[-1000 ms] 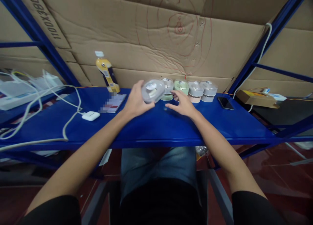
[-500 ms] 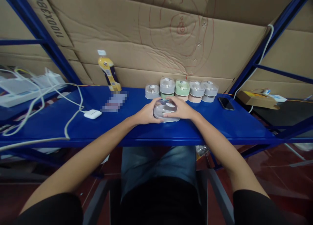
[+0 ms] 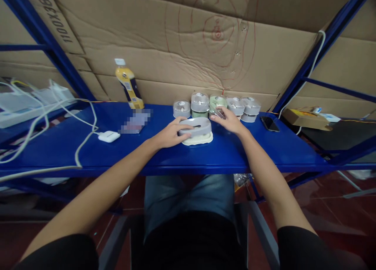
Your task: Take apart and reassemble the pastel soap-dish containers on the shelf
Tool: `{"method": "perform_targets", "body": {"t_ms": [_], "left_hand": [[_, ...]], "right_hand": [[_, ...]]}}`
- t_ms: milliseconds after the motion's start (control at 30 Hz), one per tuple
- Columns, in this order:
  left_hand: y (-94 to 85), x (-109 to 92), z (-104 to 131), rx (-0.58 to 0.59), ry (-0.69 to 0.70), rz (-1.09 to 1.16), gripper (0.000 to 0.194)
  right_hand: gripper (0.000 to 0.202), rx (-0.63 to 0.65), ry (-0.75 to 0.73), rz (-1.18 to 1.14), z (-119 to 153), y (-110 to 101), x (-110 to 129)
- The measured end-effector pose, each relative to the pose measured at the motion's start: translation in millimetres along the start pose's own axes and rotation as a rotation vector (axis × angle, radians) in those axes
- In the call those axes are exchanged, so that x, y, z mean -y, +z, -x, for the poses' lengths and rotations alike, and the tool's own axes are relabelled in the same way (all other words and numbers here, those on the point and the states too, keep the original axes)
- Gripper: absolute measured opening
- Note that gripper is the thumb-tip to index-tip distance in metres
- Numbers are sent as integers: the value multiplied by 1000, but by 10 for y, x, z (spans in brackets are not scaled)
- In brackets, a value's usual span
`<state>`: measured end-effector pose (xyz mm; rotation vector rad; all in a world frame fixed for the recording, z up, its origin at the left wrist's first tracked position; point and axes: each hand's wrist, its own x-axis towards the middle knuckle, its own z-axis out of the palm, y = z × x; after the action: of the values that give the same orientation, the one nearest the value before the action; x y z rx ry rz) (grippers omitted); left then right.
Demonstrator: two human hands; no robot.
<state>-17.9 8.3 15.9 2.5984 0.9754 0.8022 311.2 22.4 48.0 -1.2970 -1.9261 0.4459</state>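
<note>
A grey oval box (image 3: 202, 128), much like a soap box, is uncovered in front of me and a small dark slot shows inside it. Its pale cream, wavy-edged base (image 3: 198, 140) rests near the front of the blue shelf. My left hand (image 3: 170, 133) grips the box's left side, thumb low and fingers over the rim. Up and to the right, my right hand (image 3: 229, 122) is closed on a clear lid (image 3: 216, 112), just in front of a stacked green box (image 3: 217, 100); the fingers partly cover the lid.
Grey and green lidded boxes, such as this grey one (image 3: 200, 101), line the shelf's back. A yellow drink bottle (image 3: 129, 84), a blurred flat item (image 3: 135, 122) and a white case (image 3: 109, 136) are left. At right lie a phone (image 3: 270, 124) and a cardboard box (image 3: 307, 119).
Both hands were around the covered box. The clear lid has come off in my right hand, which has moved up and right; my left hand stays on the box.
</note>
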Motion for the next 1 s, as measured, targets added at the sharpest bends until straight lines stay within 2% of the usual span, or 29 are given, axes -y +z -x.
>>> {"method": "perform_targets", "body": {"t_ms": [100, 267, 333, 433, 567, 667, 733, 867, 933, 1000], "left_hand": [[-127, 164, 40, -59, -66, -34, 54], [-282, 421, 147, -41, -188, -131, 64], [-293, 466, 171, -19, -234, -148, 65], [-283, 473, 179, 3, -255, -147, 66], [-271, 386, 170, -56, -212, -129, 62], [-240, 233, 157, -130, -140, -103, 58], [-185, 97, 136, -133, -81, -70, 57], [-12, -136, 69, -30, -7, 2, 65], [71, -185, 35, -3, -15, 35, 74], [130, -186, 10, -7, -59, 75, 89]], "right_hand": [[83, 23, 28, 41, -2, -80, -2], [80, 267, 119, 182, -23, -256, -95], [80, 335, 144, 221, -30, -286, -141], [86, 366, 146, 255, -30, -289, -183], [89, 344, 172, 265, -18, -284, -164], [92, 253, 189, 240, -8, -284, -112], [95, 174, 151, 210, -2, -271, -72], [94, 28, -60, 84, 8, -206, 5], [92, 55, -195, 18, 11, -157, 50], [91, 161, -292, -14, 14, -88, 107]]}}
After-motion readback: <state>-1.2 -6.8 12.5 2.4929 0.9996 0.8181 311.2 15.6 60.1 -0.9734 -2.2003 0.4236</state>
